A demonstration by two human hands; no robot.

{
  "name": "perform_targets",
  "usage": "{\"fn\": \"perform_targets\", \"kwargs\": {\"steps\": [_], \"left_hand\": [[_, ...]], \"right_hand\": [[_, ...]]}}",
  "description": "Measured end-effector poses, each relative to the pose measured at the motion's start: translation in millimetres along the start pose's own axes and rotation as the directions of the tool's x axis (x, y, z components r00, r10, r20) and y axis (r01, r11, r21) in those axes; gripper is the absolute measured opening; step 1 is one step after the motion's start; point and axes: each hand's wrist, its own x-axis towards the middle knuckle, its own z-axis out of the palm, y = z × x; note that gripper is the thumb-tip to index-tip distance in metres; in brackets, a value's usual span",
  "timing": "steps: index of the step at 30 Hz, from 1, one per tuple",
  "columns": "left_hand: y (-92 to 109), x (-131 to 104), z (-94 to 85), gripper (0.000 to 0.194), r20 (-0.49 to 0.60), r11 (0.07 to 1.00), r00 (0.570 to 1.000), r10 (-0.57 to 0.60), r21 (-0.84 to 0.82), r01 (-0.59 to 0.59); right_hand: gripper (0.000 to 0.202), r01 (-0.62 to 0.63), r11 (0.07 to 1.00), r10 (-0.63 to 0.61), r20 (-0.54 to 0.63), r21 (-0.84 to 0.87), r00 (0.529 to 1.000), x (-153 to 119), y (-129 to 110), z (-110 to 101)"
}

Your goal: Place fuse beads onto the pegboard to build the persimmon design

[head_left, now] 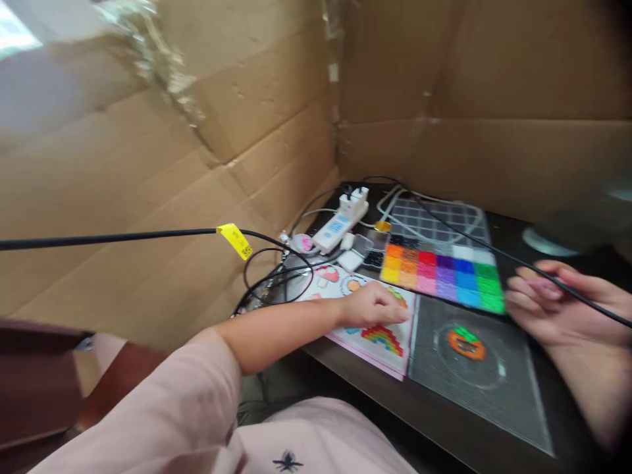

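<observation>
My left hand (375, 304) lies with curled fingers on a printed pattern sheet (336, 316), its fingertips near the right edge; nothing shows in it. The sheet carries pixel pictures, among them a mushroom and a rainbow (382, 340). To its right is a clear pegboard (513, 408) bearing an orange and green bead figure (467, 343). My right hand (582, 299) is held at the right, palm turned up and fingers bent round a small pink thing (544, 288) that is too blurred to name. Beyond the pegboard sits a bead tray (447, 273) sorted by colour.
A white power strip (340, 224) with plugs stands at the back left, cables around it. A gridded clear lid (434, 220) lies behind the tray. One black cable (148, 236) with a yellow tag (234, 241) crosses the view. Cardboard walls (276, 164) enclose the dark table (365, 388).
</observation>
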Motion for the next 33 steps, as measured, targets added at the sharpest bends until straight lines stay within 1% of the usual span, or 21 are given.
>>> {"fn": "perform_targets", "kwargs": {"steps": [1, 3, 5, 7, 11, 15, 21, 25, 29, 33], "left_hand": [[-3, 1, -1.2, 0.069, 0.032, 0.999, 0.999, 0.012, -0.033, -0.011], [-8, 4, -3.9, 0.071, 0.09, 0.993, 0.995, 0.041, -0.111, -0.031], [-13, 6, -5.9, 0.074, 0.137, 0.984, 0.989, 0.063, -0.176, -0.038], [-15, 6, -6.1, 0.074, 0.163, 0.974, 0.983, 0.081, -0.221, -0.044], [-17, 3, -0.4, 0.073, 0.175, 0.964, 0.981, 0.089, -0.263, -0.04], [-14, 1, 5.5, 0.072, 0.147, 0.964, 0.983, 0.109, -0.259, -0.068], [-8, 2, 6.6, 0.071, 0.086, 0.972, 0.984, 0.159, -0.186, -0.141], [-5, 2, 7.0, 0.07, 0.07, 0.98, 0.981, 0.184, -0.086, -0.178], [-4, 3, 8.2, 0.068, 0.07, 0.981, 0.98, 0.184, 0.048, -0.187], [-4, 2, 10.4, 0.061, 0.064, 0.962, 0.979, 0.192, 0.185, -0.201]], "right_hand": [[0.005, -0.027, 0.998, 0.027, -0.003, -0.05, 1.0, -4, -3, 7], [0.004, -0.021, 0.997, 0.02, -0.009, -0.074, 1.0, -9, -7, 16], [0.004, -0.024, 0.997, 0.024, 0.003, -0.078, 1.0, -12, -8, 19], [0.004, -0.017, 0.996, 0.021, 0.043, -0.09, 0.999, -14, -8, 18], [0.002, 0.0, 0.997, 0.007, 0.087, -0.082, 0.996, -15, -6, 15], [0.002, -0.003, 0.996, 0.011, 0.101, -0.084, 0.995, -14, -5, 16], [0.001, -0.03, 0.998, 0.036, 0.129, -0.052, 0.991, -13, -3, 14], [0.003, -0.025, 0.998, 0.032, 0.113, -0.064, 0.993, -14, -4, 13], [0.007, -0.002, 0.993, 0.011, 0.067, -0.12, 0.998, -16, -4, 15], [0.011, 0.027, 0.976, -0.023, 0.021, -0.218, 1.0, -18, -4, 18]]}}
